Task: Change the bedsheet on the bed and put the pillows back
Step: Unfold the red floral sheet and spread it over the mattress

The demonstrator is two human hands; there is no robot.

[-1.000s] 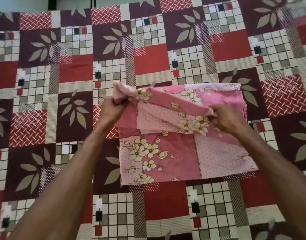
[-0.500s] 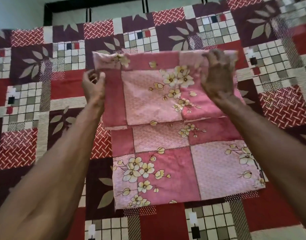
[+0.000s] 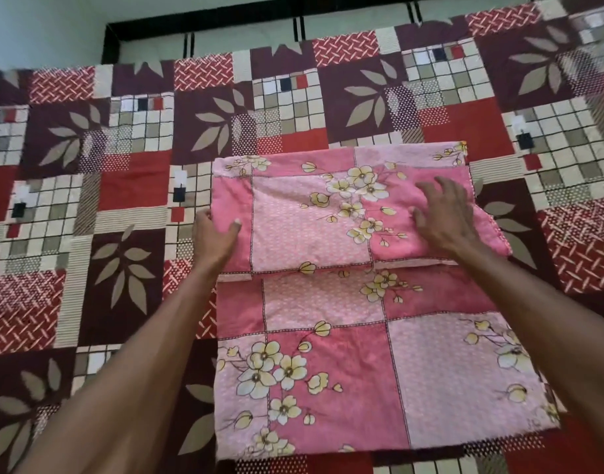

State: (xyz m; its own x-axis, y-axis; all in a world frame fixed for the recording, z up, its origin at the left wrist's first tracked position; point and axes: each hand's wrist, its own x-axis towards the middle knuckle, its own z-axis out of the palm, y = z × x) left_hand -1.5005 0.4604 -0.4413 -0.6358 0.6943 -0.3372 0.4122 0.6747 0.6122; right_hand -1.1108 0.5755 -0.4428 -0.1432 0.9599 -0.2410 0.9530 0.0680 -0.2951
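A pink flowered sheet (image 3: pixel 362 354), folded into a thick rectangle, lies on the bed (image 3: pixel 122 268) a little right of the middle of the frame, reaching from the centre down almost to the lower edge. Its far part is turned over on itself, so a second layer lies across the upper half with its folded edge running left to right about midway. The bed is covered by a patchwork sheet (image 3: pixel 129 186) of maroon, red and cream squares with leaf shapes, filling nearly the whole view. The left hand (image 3: pixel 213 239) holds the left edge of the upper layer, thumb lying on top of the cloth and the fingers tucked around the side, a narrow grip on the pink sheet. The right hand (image 3: pixel 446 217) rests flat on the right part of that same layer, fingers spread and straight, gripping nothing. Along the top of the frame a dark bed frame (image 3: pixel 198 27) stands against a pale wall (image 3: pixel 44 25).
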